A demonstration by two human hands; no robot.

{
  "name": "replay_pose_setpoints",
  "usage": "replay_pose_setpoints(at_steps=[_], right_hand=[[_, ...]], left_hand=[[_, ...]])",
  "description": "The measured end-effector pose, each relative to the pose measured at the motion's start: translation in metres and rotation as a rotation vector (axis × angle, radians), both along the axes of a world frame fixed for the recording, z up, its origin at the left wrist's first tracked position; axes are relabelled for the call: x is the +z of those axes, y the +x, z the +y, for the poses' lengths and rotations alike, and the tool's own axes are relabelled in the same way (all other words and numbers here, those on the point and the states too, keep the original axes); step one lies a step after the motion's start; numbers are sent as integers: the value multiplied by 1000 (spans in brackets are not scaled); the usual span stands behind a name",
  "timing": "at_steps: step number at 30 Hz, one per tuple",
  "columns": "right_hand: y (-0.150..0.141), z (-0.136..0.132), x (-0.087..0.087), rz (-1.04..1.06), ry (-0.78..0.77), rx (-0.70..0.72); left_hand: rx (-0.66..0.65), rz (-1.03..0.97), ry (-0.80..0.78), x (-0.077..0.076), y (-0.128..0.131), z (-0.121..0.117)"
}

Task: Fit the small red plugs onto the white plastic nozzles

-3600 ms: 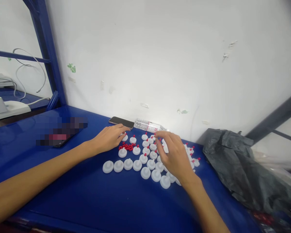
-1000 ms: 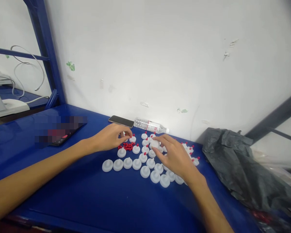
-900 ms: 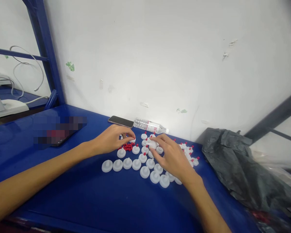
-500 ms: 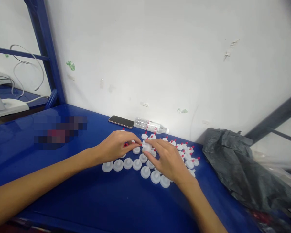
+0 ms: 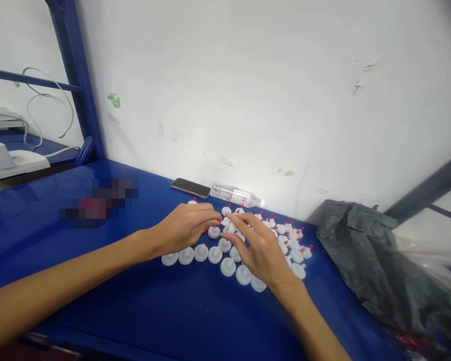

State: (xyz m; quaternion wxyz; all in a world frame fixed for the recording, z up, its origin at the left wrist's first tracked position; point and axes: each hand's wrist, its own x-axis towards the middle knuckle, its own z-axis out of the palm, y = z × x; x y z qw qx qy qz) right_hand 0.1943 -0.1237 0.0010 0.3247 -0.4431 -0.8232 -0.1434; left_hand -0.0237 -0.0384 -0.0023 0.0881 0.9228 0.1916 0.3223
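Observation:
My right hand (image 5: 262, 248) holds a white plastic nozzle cap (image 5: 231, 228) between thumb and fingers, tilted toward the left. The fingers of my left hand (image 5: 188, 228) are pinched on a small red tip (image 5: 219, 221), right beside the nozzle's narrow end. Whether tip and nozzle touch is hard to make out. Below and around both hands, several white nozzle caps (image 5: 228, 266) without red tips rest on the blue table (image 5: 165, 306). More nozzle caps with red tips (image 5: 296, 254) are grouped to the right and behind. Some red pieces are partly hidden by my left hand.
A phone (image 5: 190, 188) and a clear water bottle (image 5: 235, 194) lie along the wall. Black plastic bags (image 5: 364, 255) fill the right side. At left, a pixelated dark object (image 5: 97, 203) sits near the blue frame post (image 5: 83, 75), with cables and white devices beyond.
The view has shifted slightly, so everything sits a little further right. My left fingers have curled more over the red tip, and the nozzle cap in my right hand has turned a little.

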Motion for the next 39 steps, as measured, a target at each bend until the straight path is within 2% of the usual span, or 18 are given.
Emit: replay_pose_setpoints(at_steps=[14, 20, 24, 28, 31, 35, 39], right_hand=[[-7, -1, -1, -149, 140, 24], [-5, -1, 12, -143, 93, -83], [5, 1, 17, -98, 94, -160], [25, 4, 18, -26, 2, -270], [39, 5, 22, -11, -121, -348], [50, 2, 28, 13, -265, -364], [55, 0, 31, -4, -333, -327]], left_hand=[[-47, 7, -86, 7, 2, -5], [17, -55, -213, 14, 5, -1], [127, -42, -144, 14, -7, 20], [173, 211, -36, 7, -23, 46], [152, 346, -88, 0, -27, 56], [157, 389, -128, -6, -26, 59], [137, 411, -142, -10, -27, 62]])
